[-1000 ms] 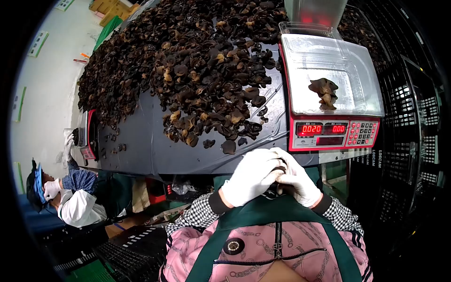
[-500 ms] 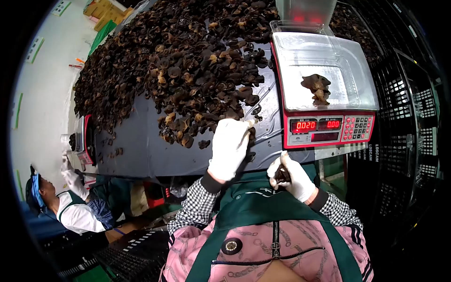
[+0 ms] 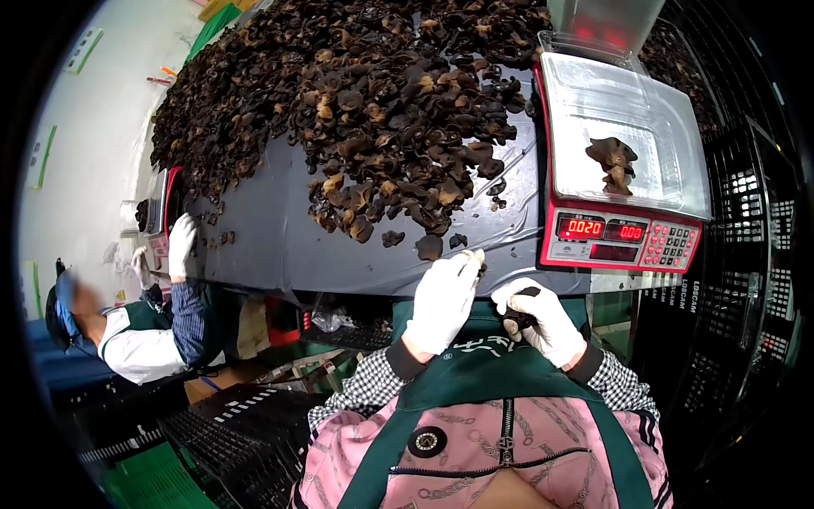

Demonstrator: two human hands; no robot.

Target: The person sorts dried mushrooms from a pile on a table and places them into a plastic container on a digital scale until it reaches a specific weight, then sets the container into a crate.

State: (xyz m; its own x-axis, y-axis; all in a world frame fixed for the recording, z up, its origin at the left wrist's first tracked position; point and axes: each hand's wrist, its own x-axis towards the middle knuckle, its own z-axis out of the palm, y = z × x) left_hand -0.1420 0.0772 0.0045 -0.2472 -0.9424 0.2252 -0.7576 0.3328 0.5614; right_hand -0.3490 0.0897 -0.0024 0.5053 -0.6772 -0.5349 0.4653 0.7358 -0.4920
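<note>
Dark brown wood ear mushrooms (image 3: 407,161) lie in a large heap on the grey-covered table. My left hand (image 3: 445,301), in a white glove, is closed near the table's front edge, a dark bit of wood ear showing at its fingertips. My right hand (image 3: 547,322), also gloved, is closed around a dark wood ear (image 3: 519,316) in front of my apron. To the right, a clear plastic tray (image 3: 670,110) sits on a red scale (image 3: 623,233) reading 0.020. A wood ear clump (image 3: 612,163) lies in the tray.
Black crates (image 3: 746,229) stand stacked on the right. At the left, a co-worker (image 3: 144,331) in white gloves works beside another scale (image 3: 161,212). More black crates (image 3: 246,424) are below at the left. A clear container (image 3: 606,25) stands behind the scale.
My left hand has drawn back from the heap's edge towards my right hand. The view has shifted, so the table and scale appear farther right. The co-worker's gloved hand now reaches to the table edge.
</note>
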